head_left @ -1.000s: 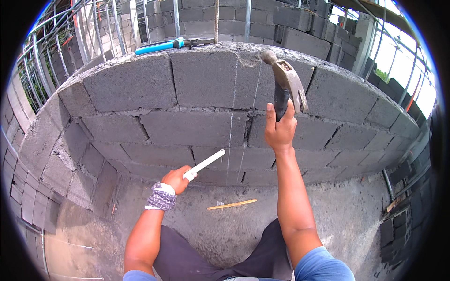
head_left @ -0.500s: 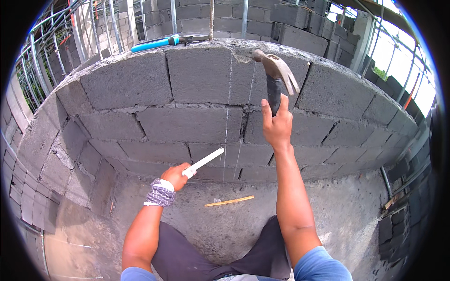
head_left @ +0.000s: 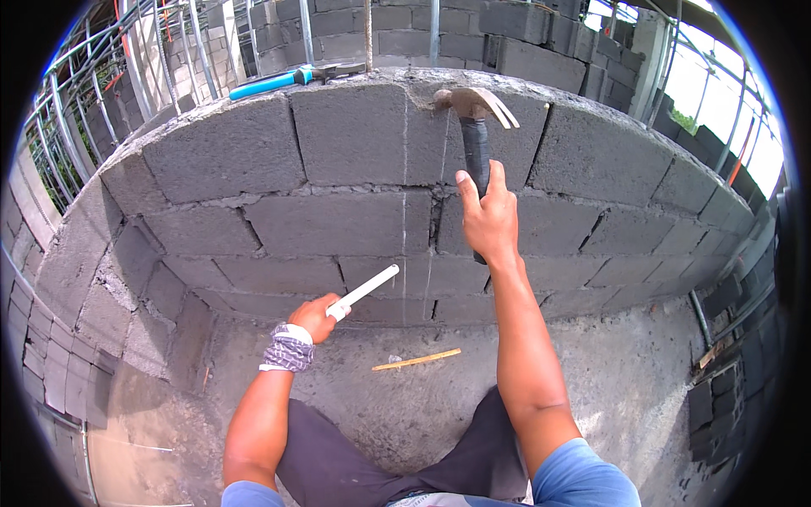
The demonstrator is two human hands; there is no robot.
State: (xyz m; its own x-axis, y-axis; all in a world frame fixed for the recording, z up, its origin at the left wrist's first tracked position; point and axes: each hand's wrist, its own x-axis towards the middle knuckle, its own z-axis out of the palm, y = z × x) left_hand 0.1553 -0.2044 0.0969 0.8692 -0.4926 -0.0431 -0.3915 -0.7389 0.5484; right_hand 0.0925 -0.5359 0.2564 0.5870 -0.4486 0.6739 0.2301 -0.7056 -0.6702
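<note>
My right hand (head_left: 490,215) is wrapped round the dark grip of a claw hammer (head_left: 477,139). The hammer stands nearly upright in front of the grey block wall (head_left: 346,144), its striking face at the left close to the chipped top edge, its claw pointing right. From here I cannot tell whether the face touches the block. Lower to the left, my left hand (head_left: 313,318) is closed on a white plastic pipe (head_left: 368,286), which slants up and right towards two pale vertical lines marked on the wall. A patterned cloth band wraps the left wrist.
Blue-handled pliers (head_left: 274,83) lie on top of the wall, left of an upright steel bar (head_left: 368,38). A thin wooden strip (head_left: 416,359) lies on the concrete floor (head_left: 355,406) before my knees. Metal scaffold poles (head_left: 76,127) crowd the far left; more block walls rise behind.
The hammer head has swung left and tilted, its face now nearer the top edge between the marked lines. My right hand has shifted slightly left and down; the left hand barely moves.
</note>
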